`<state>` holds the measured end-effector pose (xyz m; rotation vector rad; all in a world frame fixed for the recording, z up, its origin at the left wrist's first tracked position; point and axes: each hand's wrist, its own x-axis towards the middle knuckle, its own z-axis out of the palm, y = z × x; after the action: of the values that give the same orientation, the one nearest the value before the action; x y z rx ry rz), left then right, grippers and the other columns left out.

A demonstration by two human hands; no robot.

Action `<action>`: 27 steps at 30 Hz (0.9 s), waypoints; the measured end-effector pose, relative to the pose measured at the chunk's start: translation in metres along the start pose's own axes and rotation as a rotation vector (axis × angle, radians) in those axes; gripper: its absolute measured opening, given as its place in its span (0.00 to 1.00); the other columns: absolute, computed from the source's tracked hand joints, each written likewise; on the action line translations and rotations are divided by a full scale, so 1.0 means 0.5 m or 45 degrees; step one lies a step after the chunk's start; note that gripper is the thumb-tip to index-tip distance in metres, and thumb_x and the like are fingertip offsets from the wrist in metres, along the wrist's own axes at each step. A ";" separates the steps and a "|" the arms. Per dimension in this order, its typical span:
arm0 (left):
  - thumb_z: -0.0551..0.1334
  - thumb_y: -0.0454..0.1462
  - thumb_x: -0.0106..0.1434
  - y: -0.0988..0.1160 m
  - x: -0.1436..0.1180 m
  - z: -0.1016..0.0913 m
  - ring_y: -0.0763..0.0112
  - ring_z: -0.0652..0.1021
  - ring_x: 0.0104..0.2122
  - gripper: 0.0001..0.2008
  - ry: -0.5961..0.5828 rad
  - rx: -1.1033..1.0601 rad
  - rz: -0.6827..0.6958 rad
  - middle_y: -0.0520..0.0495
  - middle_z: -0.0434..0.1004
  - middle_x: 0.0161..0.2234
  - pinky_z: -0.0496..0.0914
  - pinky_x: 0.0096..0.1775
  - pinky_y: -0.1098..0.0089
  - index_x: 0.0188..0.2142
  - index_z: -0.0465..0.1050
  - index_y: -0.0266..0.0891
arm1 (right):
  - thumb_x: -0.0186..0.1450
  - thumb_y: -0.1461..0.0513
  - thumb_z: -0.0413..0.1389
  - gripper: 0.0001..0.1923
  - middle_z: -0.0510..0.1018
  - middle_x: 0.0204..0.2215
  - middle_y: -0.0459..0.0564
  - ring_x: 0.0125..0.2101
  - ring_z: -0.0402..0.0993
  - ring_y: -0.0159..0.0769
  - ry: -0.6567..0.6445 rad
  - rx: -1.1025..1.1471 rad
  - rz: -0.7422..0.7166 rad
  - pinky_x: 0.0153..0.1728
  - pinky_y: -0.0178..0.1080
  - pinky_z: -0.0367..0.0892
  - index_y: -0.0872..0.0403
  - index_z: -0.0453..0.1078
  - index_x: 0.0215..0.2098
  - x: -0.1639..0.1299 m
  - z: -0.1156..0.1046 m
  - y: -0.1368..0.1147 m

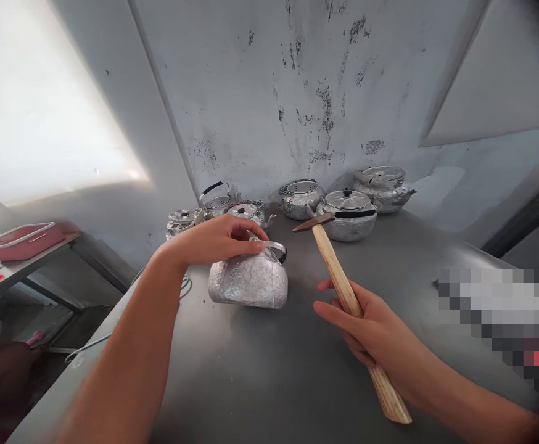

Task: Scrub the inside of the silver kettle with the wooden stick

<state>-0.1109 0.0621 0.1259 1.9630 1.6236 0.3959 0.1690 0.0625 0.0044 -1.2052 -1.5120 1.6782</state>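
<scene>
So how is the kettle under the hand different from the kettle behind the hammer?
The near kettle stands alone at the middle of the table, with the left hand on its handle; the far kettle sits untouched in the row by the wall. The near kettle's top is hidden by the hand; the far kettle shows a lid with a black knob. Both are shiny silver metal. The right hand holds the hammer.
</scene>
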 end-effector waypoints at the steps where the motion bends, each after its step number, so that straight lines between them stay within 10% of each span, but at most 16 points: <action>1: 0.64 0.57 0.69 0.001 0.001 0.002 0.69 0.67 0.27 0.21 0.007 0.003 -0.005 0.50 0.71 0.30 0.60 0.28 0.69 0.49 0.82 0.47 | 0.64 0.44 0.66 0.24 0.51 0.19 0.30 0.18 0.42 0.26 0.003 -0.002 0.001 0.15 0.31 0.46 0.46 0.68 0.50 0.000 0.000 0.000; 9: 0.66 0.61 0.63 0.001 0.010 0.016 0.72 0.59 0.21 0.26 0.123 0.178 -0.075 0.51 0.61 0.22 0.50 0.23 0.65 0.27 0.79 0.42 | 0.66 0.45 0.64 0.23 0.50 0.17 0.29 0.17 0.42 0.26 0.000 -0.038 -0.008 0.14 0.31 0.47 0.47 0.67 0.51 0.003 -0.002 0.004; 14: 0.65 0.61 0.65 -0.005 0.011 0.009 0.73 0.56 0.19 0.25 0.189 0.120 0.006 0.53 0.57 0.21 0.50 0.24 0.66 0.31 0.79 0.42 | 0.67 0.45 0.64 0.22 0.52 0.16 0.29 0.17 0.42 0.26 0.019 -0.033 0.000 0.15 0.31 0.47 0.47 0.67 0.52 0.000 -0.001 0.000; 20: 0.66 0.57 0.67 -0.024 0.027 0.011 0.67 0.73 0.32 0.22 0.200 -0.067 0.179 0.46 0.78 0.33 0.64 0.34 0.68 0.37 0.83 0.41 | 0.67 0.45 0.64 0.24 0.52 0.14 0.28 0.17 0.42 0.26 0.029 0.034 -0.004 0.16 0.31 0.47 0.48 0.67 0.52 -0.003 -0.003 -0.002; 27: 0.64 0.57 0.69 -0.036 0.031 0.009 0.70 0.68 0.30 0.22 0.117 -0.023 0.141 0.50 0.72 0.31 0.60 0.34 0.69 0.36 0.80 0.41 | 0.68 0.44 0.63 0.24 0.53 0.13 0.28 0.16 0.42 0.26 0.014 0.016 -0.004 0.17 0.32 0.47 0.48 0.66 0.52 -0.003 -0.004 0.001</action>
<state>-0.1193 0.0780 0.1099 2.0545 1.5653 0.5494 0.1718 0.0619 0.0045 -1.2036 -1.4938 1.6738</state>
